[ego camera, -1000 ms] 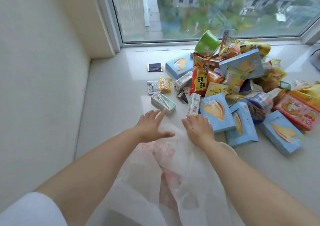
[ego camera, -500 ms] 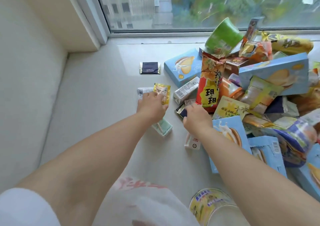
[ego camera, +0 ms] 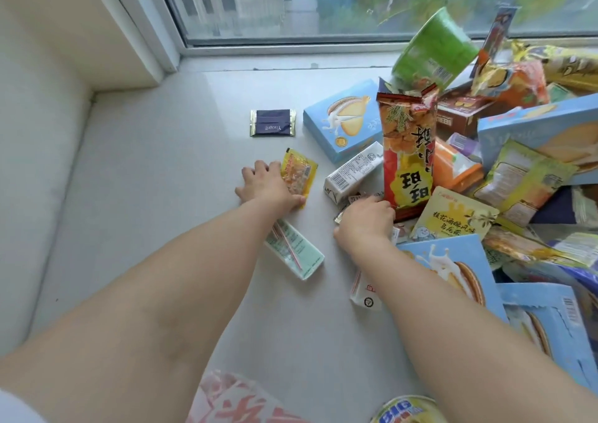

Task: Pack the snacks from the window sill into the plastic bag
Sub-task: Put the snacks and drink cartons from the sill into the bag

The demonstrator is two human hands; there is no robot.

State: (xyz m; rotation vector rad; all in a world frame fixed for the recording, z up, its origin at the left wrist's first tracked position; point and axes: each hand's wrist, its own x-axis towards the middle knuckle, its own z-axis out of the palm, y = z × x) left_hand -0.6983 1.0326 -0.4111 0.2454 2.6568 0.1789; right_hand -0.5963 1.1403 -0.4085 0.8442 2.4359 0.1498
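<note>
At the near edge, plastic bag [ego camera: 236, 400]: a white-and-red corner only, lying flat on the sill, well behind both hands; a second ago under the palms, now left behind as the reach goes forward.
Near right, round tub lid [ego camera: 404, 411]: newly in view beside the bag.
Mid sill, mint packet [ego camera: 296, 254]: under the left forearm, untouched.
Left hand [ego camera: 267, 186]: moved up from the bag to the yellow sachet [ego camera: 299, 176]; fingers curled down over its left side, thumb at its near corner, seemingly closing to pick up.
Right hand [ego camera: 365, 218]: moved up to the small wrappers [ego camera: 348, 207] at the foot of the red bag [ego camera: 407, 150]; fingers curled and hidden, grip not clear.
Meaning for the task: first pick-ups starting; nothing packed yet.
Open room: bare window sill [ego camera: 161, 196] left of the hands, wall bounding it at far left.
Far: dark sachet [ego camera: 272, 123] alone; window frame behind.
Right: snack pile [ego camera: 517, 150] crowded, leaning, liable to slide.
</note>
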